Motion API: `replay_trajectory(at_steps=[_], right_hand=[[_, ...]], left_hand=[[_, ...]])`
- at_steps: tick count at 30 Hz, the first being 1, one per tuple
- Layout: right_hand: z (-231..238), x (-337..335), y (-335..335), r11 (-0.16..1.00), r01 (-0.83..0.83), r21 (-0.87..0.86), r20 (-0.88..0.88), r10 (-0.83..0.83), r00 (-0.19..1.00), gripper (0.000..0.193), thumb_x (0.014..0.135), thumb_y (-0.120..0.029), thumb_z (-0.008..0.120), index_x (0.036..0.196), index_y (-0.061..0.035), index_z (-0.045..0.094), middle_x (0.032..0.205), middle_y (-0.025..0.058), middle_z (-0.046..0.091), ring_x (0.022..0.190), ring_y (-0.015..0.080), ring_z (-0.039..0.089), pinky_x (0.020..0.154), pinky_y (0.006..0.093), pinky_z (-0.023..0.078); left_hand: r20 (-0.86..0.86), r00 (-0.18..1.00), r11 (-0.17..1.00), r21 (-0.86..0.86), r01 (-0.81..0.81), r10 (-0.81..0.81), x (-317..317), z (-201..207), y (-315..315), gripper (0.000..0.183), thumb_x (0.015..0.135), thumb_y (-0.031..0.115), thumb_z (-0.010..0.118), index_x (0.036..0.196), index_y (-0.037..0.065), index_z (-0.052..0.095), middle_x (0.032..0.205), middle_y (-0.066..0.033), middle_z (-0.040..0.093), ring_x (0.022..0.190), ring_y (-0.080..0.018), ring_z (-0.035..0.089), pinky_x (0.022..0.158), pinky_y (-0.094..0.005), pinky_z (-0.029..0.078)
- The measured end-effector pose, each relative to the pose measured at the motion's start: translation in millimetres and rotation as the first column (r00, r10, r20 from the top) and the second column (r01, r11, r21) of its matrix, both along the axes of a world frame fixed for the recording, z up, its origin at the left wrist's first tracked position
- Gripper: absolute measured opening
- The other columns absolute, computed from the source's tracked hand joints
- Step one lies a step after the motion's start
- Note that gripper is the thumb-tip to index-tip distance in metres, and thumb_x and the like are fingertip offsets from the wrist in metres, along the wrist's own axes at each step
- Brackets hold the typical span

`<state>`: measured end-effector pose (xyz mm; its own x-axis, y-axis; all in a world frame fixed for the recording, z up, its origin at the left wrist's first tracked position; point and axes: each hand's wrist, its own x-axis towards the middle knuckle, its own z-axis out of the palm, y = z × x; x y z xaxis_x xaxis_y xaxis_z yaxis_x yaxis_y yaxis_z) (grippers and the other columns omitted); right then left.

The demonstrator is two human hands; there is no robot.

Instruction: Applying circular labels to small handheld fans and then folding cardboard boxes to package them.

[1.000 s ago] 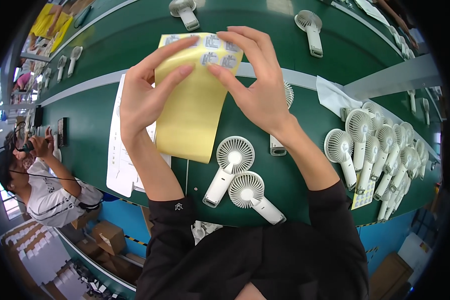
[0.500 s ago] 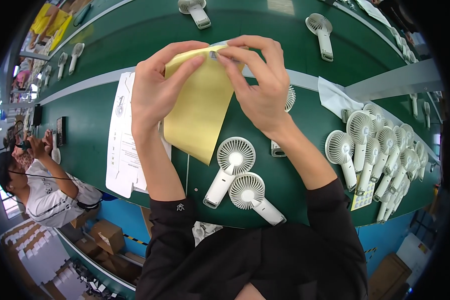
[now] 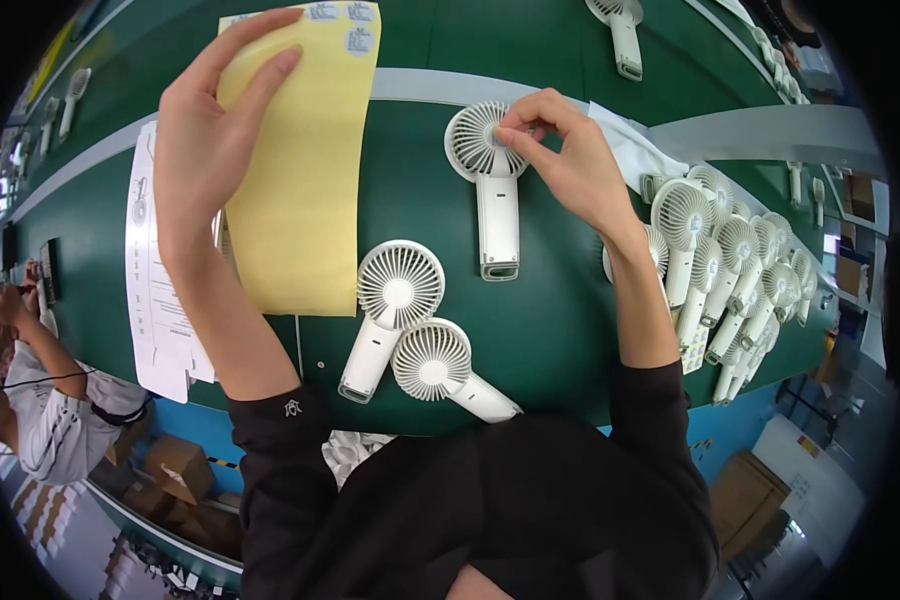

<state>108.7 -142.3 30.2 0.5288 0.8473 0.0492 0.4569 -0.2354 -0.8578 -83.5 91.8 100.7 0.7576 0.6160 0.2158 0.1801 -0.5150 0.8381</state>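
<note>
My left fingers (image 3: 235, 42) clamp the label sheet (image 3: 310, 180); my right fingers (image 3: 555, 105), pinched together, should centre on the worktop's (image 3: 560, 340) far-edge handheld fan (image 3: 499, 215).

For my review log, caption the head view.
Left hand holds a yellow sticker sheet; right hand is at a white handheld fan.

Single view: head-worn, left fisheye. Looks down from above the near edge of the bench (image 3: 550, 340), facing across it; close range, wearer's torso (image 3: 570, 500) at lower middle. Straight edges bow toward rim.
</note>
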Motion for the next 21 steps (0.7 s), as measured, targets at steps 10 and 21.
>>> replay_trajectory(at_steps=[10,21], right_hand=[[-7.3,3.3,0.9,0.999,0.018,-0.034,0.026,-0.017,1.000,0.009,0.089,-0.010,0.071,0.093,-0.0022,0.069,0.093,0.0002,0.062,0.078,0.0106,0.048,0.074,0.0240,0.043],[-10.8,1.4,2.0,0.999,0.036,-0.011,0.062,-0.035,0.997,0.008,0.088,-0.009,0.072,0.092,-0.0018,0.069,0.094,0.0008,0.064,0.078,0.0111,0.049,0.073,0.0245,0.043]], left_hand=[[-0.024,0.999,0.999,0.011,-0.044,0.045,-1.7,-6.8,3.0,0.028,0.096,0.018,0.068,0.123,0.013,0.071,0.107,-0.0018,0.071,0.089,-0.0070,0.065,0.078,-0.0206,0.052],[-0.035,0.999,0.998,0.043,-0.038,0.040,-2.6,-8.9,7.1,0.028,0.096,0.020,0.068,0.123,0.013,0.072,0.107,-0.0024,0.071,0.089,-0.0080,0.066,0.078,-0.0210,0.053]])
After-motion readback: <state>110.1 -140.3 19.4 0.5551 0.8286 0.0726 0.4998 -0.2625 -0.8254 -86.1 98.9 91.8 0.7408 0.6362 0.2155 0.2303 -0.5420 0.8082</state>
